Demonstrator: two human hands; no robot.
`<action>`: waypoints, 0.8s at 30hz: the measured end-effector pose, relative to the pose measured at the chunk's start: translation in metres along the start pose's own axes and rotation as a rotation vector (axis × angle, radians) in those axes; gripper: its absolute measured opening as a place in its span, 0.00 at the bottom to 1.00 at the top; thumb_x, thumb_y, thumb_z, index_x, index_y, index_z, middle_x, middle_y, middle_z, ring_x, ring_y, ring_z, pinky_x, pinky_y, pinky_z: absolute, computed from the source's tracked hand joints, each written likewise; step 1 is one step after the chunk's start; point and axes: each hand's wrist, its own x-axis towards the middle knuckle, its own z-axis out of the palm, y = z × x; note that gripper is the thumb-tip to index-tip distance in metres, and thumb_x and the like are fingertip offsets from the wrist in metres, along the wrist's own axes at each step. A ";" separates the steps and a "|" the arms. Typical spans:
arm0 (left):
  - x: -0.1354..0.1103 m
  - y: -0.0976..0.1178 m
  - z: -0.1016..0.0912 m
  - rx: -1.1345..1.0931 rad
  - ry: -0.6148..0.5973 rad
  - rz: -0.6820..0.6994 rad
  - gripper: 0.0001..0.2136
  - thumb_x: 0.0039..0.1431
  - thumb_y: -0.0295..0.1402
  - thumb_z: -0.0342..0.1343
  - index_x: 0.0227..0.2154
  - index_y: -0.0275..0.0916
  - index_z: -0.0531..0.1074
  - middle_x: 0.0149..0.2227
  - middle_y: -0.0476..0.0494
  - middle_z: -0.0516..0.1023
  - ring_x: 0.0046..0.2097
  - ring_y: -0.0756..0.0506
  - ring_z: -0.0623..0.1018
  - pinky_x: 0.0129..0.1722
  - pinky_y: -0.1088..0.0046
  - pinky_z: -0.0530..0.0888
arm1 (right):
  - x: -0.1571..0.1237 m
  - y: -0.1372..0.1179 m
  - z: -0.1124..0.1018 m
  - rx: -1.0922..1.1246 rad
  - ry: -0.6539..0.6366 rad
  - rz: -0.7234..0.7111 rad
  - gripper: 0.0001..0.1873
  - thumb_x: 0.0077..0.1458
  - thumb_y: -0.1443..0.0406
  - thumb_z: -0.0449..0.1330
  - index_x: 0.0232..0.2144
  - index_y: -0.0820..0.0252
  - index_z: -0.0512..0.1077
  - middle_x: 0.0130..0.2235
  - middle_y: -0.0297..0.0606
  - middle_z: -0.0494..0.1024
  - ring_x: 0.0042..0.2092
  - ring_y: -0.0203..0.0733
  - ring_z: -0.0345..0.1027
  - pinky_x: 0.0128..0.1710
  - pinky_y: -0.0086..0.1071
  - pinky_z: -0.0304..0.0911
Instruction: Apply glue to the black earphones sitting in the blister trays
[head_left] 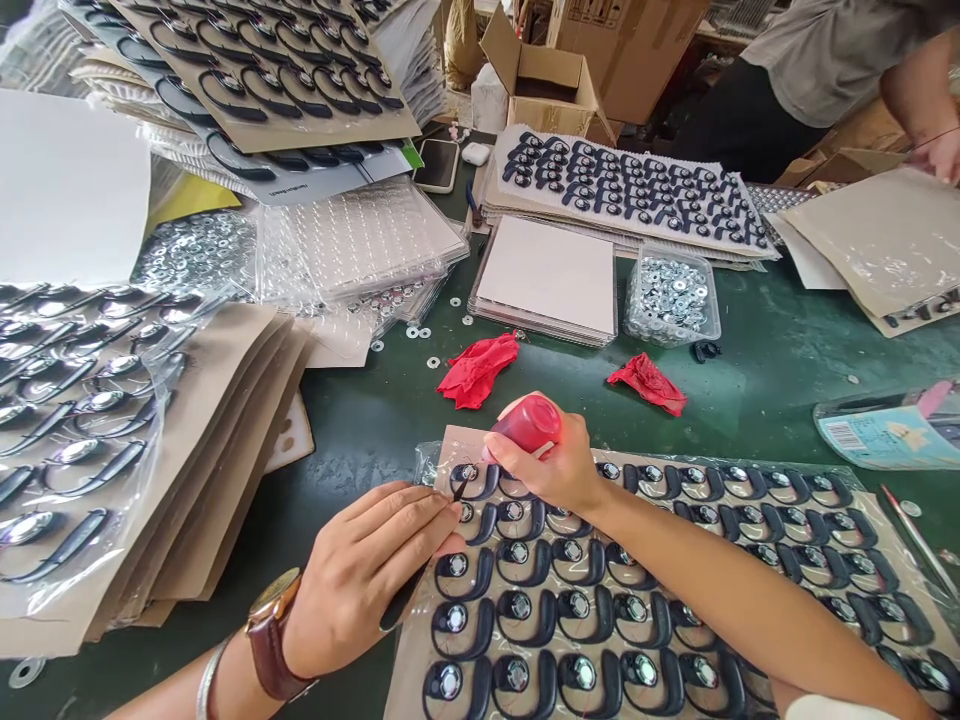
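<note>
My right hand (564,468) is wrapped around a small red squeeze bottle (529,422), tilted with its base toward me and its nozzle end hidden by the fingers. My left hand (358,568) is closed on a slim dark pointed tool (460,489), which looks like tweezers; its tip reaches the upper left part of the brown card (466,440). Rows of black ear-hook pieces with round silver speaker-like discs lie on this card under clear film. The tool's tip is beside a corner ear-hook piece (472,480). Both hands are above the card's left side.
Stacked cards of ear-hook pieces (240,380) stand at left. Behind are a white-topped stack (551,275), a plastic tub of metal washers (671,298), red crumpled pieces (480,368) and a phone (437,165). Another person's hand (941,155) touches a card at right.
</note>
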 end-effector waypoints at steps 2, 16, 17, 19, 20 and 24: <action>0.001 0.000 -0.001 -0.015 0.004 -0.007 0.08 0.62 0.23 0.54 0.43 0.30 0.73 0.38 0.40 0.80 0.40 0.46 0.79 0.43 0.68 0.76 | 0.000 -0.001 -0.001 -0.016 -0.001 -0.009 0.10 0.53 0.56 0.64 0.30 0.55 0.72 0.24 0.33 0.78 0.27 0.41 0.73 0.31 0.34 0.70; -0.002 -0.007 -0.002 -0.095 -0.001 -0.140 0.09 0.61 0.24 0.55 0.43 0.37 0.73 0.39 0.44 0.81 0.40 0.48 0.80 0.45 0.70 0.76 | -0.002 0.002 0.001 0.030 0.004 -0.006 0.11 0.54 0.55 0.64 0.32 0.55 0.71 0.23 0.33 0.78 0.28 0.42 0.75 0.29 0.34 0.70; -0.002 -0.007 -0.001 -0.100 0.002 -0.142 0.09 0.61 0.24 0.56 0.43 0.37 0.73 0.39 0.44 0.81 0.40 0.47 0.80 0.45 0.70 0.76 | -0.003 0.003 0.001 0.037 0.001 -0.002 0.11 0.53 0.55 0.64 0.33 0.55 0.71 0.24 0.33 0.78 0.28 0.42 0.75 0.29 0.34 0.71; -0.001 -0.007 -0.001 -0.111 0.009 -0.145 0.09 0.60 0.23 0.56 0.43 0.37 0.73 0.39 0.44 0.81 0.40 0.48 0.80 0.44 0.70 0.76 | -0.003 0.004 0.001 0.047 -0.010 0.004 0.11 0.53 0.55 0.64 0.33 0.55 0.71 0.24 0.34 0.78 0.27 0.42 0.75 0.29 0.33 0.71; 0.000 -0.007 -0.002 -0.116 0.012 -0.146 0.09 0.60 0.23 0.56 0.42 0.38 0.74 0.39 0.44 0.81 0.40 0.48 0.80 0.44 0.71 0.76 | -0.004 0.004 0.001 0.048 -0.014 0.006 0.12 0.53 0.55 0.64 0.33 0.55 0.71 0.24 0.34 0.79 0.27 0.41 0.75 0.29 0.33 0.70; 0.002 -0.007 -0.002 -0.124 0.017 -0.150 0.08 0.61 0.23 0.56 0.42 0.37 0.74 0.38 0.45 0.81 0.40 0.48 0.79 0.45 0.71 0.75 | -0.004 0.004 0.001 0.040 -0.024 0.005 0.12 0.53 0.55 0.64 0.33 0.55 0.70 0.24 0.34 0.79 0.27 0.41 0.74 0.30 0.33 0.70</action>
